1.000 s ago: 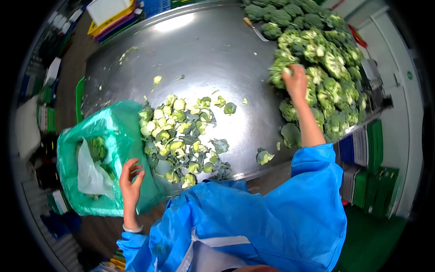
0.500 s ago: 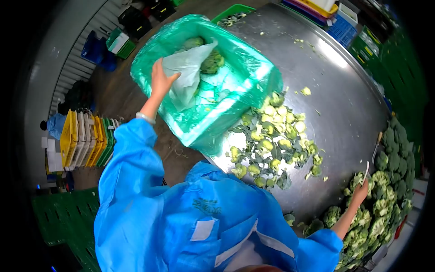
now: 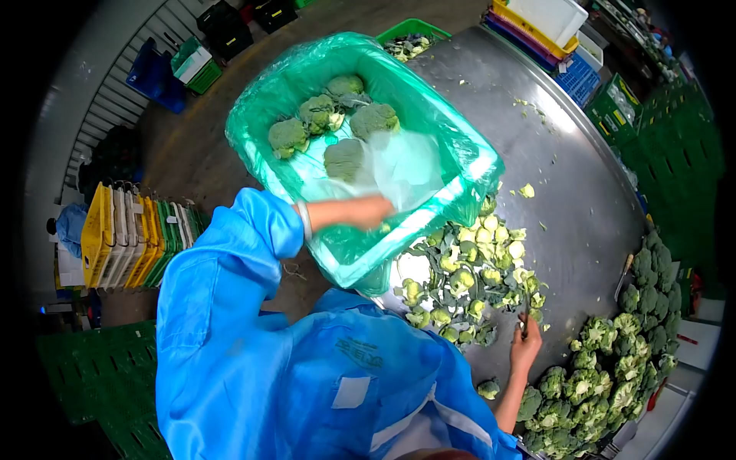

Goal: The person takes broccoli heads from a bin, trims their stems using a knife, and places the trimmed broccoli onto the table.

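Note:
My left hand (image 3: pixel 366 212), smeared by motion, is over the near side of a crate lined with green plastic (image 3: pixel 460 201). Beside its fingers a thin whitish sheet (image 3: pixel 406 165) lies inside, partly over a broccoli head (image 3: pixel 343 159); whether I grip the sheet cannot be made out. Several other broccoli heads (image 3: pixel 374 120) sit toward the far side of the crate. My right hand (image 3: pixel 525 343) is closed round a knife (image 3: pixel 527 305), its thin blade pointing away beside a heap of cut broccoli stalks and leaves (image 3: pixel 462 282).
Many broccoli heads (image 3: pixel 606 383) are piled at the right of the metal table (image 3: pixel 567 222). Another knife (image 3: pixel 622 274) lies by the pile. Stacked yellow, white and green crates (image 3: pixel 126 238) stand at the left. A green bin of trimmings (image 3: pixel 414 38) is beyond the lined crate.
My left hand and the whitish sheet have swung rightward and nearer me, uncovering broccoli heads. My right hand, with the knife, has moved left from the broccoli pile to the trimmings.

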`<action>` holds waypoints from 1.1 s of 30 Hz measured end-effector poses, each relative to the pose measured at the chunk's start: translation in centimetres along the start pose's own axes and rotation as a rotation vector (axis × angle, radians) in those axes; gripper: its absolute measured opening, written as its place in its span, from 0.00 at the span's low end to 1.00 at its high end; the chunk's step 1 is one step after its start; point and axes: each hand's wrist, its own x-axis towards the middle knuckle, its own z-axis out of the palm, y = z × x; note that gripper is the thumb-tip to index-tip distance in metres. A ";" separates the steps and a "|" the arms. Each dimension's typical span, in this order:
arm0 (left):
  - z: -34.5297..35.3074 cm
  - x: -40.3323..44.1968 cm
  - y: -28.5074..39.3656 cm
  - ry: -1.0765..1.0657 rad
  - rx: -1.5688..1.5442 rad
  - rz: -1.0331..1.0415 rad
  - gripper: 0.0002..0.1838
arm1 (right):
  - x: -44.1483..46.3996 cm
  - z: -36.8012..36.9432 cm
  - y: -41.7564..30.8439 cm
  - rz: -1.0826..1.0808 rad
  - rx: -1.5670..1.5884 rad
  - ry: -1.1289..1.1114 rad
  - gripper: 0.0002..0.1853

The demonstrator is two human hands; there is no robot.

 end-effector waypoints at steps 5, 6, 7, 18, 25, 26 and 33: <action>-9.4 -1.1 -1.6 -0.063 -0.703 -0.073 0.19 | 0.8 2.9 -5.0 0.010 -0.030 -0.106 0.14; -12.0 -0.5 -3.4 0.136 -0.855 -0.150 0.16 | 0.9 3.4 -5.4 -0.032 -0.036 -0.092 0.14; -13.7 0.7 -5.4 0.417 -0.817 -0.314 0.15 | 1.0 4.0 -5.8 -0.074 -0.043 -0.076 0.14; -9.3 10.6 -14.7 0.635 -0.251 -0.837 0.59 | 0.2 7.8 -12.5 -0.154 0.024 -0.075 0.12; -14.4 0.6 -12.2 0.612 -1.513 -0.177 0.44 | -0.9 6.5 -11.1 -0.105 0.043 0.040 0.15; -14.6 -1.4 -10.5 0.564 -1.576 -0.013 0.41 | -0.9 6.7 -10.2 -0.083 0.070 0.035 0.15; -9.8 -6.2 4.8 0.359 -1.848 0.116 0.35 | 2.0 4.0 -15.5 -0.546 -0.011 0.135 0.24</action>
